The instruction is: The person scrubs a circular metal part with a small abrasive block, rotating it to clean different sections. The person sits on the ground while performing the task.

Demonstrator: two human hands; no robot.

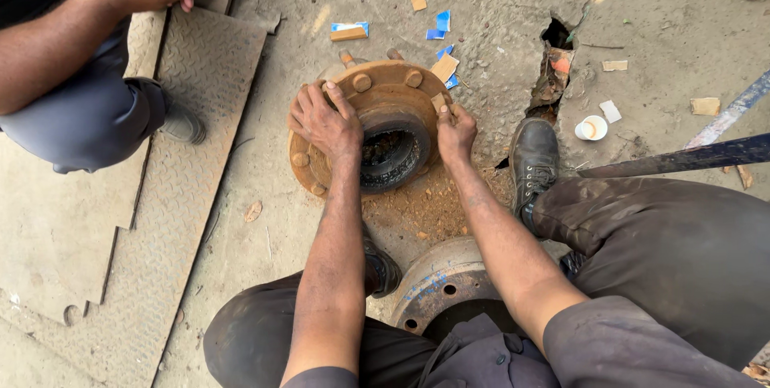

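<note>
The left hand [325,122] lies flat on the rusty wheel hub [377,127], fingers spread across its flange beside the bolts [362,82]. The right hand [455,133] grips the hub's far rim, fingertips pinching a small tan scrap [438,102]. The hub sits on the dusty floor [497,3], right under both palms.

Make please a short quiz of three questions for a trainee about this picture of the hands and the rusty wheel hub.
1. True or false: the left hand rests flat on the rusty wheel hub.
2. What does the right hand pinch? A) a small tan piece at the hub's rim B) a hammer C) a blue rag
3. What lies on the ground right of the black boot?

Key: 1 true; 2 A; 3 a small white cup.
</note>
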